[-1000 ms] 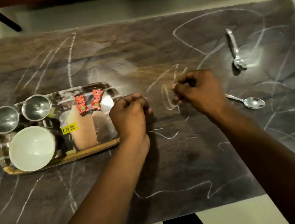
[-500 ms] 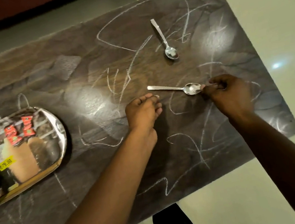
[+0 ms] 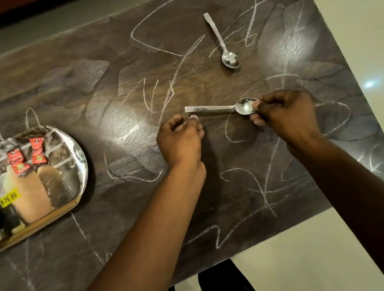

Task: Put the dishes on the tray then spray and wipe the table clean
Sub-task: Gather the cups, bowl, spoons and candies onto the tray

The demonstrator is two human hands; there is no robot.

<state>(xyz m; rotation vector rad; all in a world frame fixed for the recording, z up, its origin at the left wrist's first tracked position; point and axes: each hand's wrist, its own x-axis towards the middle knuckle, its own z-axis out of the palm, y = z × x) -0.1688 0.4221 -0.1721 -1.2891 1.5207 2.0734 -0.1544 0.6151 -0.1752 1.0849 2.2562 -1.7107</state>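
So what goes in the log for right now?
right hand: pinching near spoon bowl | left hand: fist, empty | far spoon: on table | tray: left

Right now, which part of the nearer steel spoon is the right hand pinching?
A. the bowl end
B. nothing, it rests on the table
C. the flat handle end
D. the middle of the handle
A: the right hand pinches the bowl of the nearer steel spoon, whose handle points toward the left hand.

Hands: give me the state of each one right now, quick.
Left hand: curled shut, holding nothing, fingertips beside the near spoon's handle end.
Right hand: closed, pinching the bowl of that spoon.
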